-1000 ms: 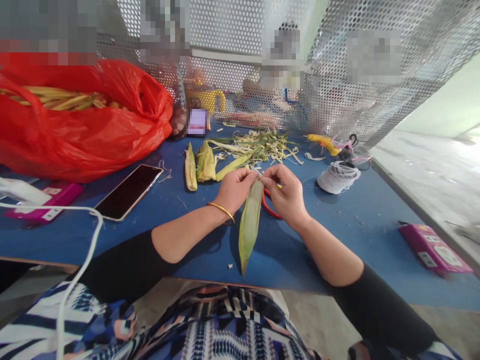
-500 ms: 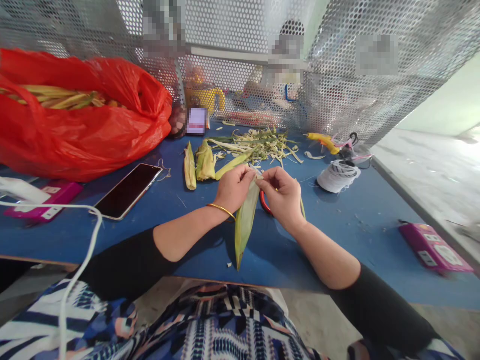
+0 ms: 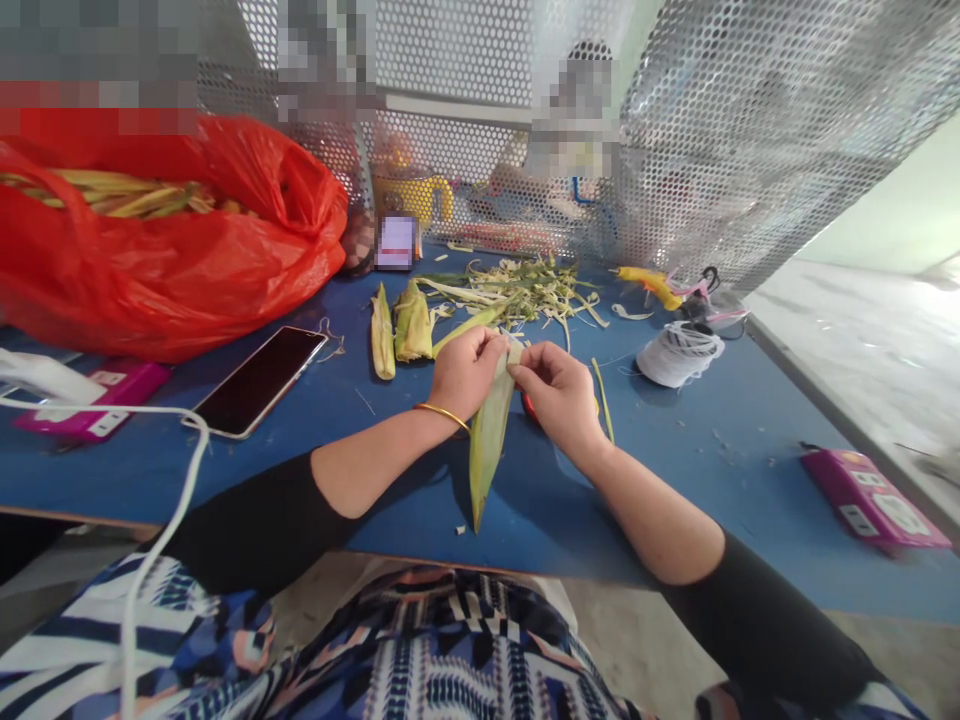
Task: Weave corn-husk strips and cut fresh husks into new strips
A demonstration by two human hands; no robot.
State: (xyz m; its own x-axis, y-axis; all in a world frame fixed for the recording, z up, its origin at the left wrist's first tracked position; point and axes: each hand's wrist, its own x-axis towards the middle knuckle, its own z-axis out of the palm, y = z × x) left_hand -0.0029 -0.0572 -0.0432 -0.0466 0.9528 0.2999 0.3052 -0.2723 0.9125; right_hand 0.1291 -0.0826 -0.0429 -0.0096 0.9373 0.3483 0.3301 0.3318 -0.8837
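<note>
A pale green corn husk (image 3: 489,450) hangs point-down between my hands, its wide end uppermost. My left hand (image 3: 466,372) pinches the upper left edge of the husk. With thumb and forefinger, my right hand (image 3: 556,395) grips the top right edge. Red-handled scissors, it seems, lie mostly hidden under my right hand, with only a bit of red showing. Just beyond the hands are two bundled husk pieces (image 3: 412,322) and a heap of shredded husk strips (image 3: 536,290). A thin green strip (image 3: 603,400) lies right of my right hand.
On the left are a red plastic bag (image 3: 225,260) of husks, a phone (image 3: 259,382) and a pink power strip (image 3: 105,400) with a white cable. A white string spool (image 3: 679,353) and another pink power strip (image 3: 870,498) stand right. Perforated metal panels (image 3: 457,60) close the back.
My right hand has shifted slightly down and left along the husk's top edge, covering more of the red object. The husk's lower tip has risen a little.
</note>
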